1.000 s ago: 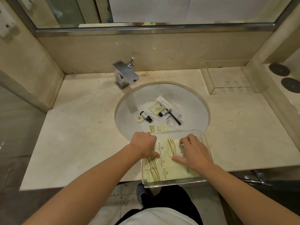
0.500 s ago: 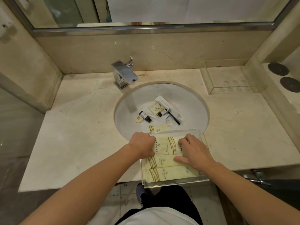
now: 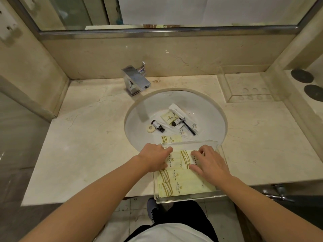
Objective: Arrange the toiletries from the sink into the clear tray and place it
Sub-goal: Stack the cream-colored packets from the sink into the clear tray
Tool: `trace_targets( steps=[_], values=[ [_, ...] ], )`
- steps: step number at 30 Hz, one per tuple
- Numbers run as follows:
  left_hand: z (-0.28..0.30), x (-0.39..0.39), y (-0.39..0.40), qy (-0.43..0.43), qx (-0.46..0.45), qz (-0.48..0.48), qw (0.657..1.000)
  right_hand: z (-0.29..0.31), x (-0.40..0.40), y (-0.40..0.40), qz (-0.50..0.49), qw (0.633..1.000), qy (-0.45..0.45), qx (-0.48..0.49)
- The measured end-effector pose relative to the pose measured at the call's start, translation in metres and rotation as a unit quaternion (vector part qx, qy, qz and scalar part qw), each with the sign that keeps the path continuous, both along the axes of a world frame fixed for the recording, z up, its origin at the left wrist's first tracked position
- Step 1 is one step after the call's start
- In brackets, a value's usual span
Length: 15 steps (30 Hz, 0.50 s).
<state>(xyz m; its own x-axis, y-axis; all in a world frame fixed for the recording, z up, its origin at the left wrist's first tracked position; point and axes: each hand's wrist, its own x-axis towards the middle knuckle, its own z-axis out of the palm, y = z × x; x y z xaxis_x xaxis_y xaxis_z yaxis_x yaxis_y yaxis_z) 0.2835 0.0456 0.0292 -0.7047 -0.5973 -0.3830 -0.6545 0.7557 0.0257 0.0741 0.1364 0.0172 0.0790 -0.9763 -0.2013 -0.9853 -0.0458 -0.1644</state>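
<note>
1. Since the frame one second earlier, the left hand [image 3: 155, 158] has slid slightly right along the top packet, its fingertips now reaching further over it; the right hand [image 3: 208, 162] has barely shifted.
2. Clear rectangular acrylic tray [image 3: 190, 198]: rests on the front edge of the beige marble countertop [image 3: 87, 137], its far wall overhanging the rim of the white oval sink basin [image 3: 206, 116].
3. Pale yellow rectangular sachets with gold stripes [image 3: 181, 182]: lie flat in a row inside the tray.
4. Left hand: fingers curled, pressing the left end of the farthest sachet. Right hand: fingers bent, thumb spread, fingertips pressing the same sachet's right end; whether either hand pinches it cannot be told.
5. Remaining in the basin: one further yellow sachet [image 3: 170, 139] just beyond the tray, a round cream soap [image 3: 150, 128], a small dark bottle [image 3: 157, 126], a second small bottle [image 3: 176, 122], a black-handled razor [image 3: 189, 128] and white wrapped packets [image 3: 181, 110].
6. Square chrome tap [image 3: 136, 81]: behind the basin.
</note>
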Motion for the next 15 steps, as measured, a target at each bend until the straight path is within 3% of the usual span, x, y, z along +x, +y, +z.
trace_targets(
  steps=[15],
  values=[
    [-0.002,0.002,-0.002,0.013,0.040,0.041,0.998,-0.008,0.002,-0.011,-0.020,1.000,0.004,0.007]
  ],
)
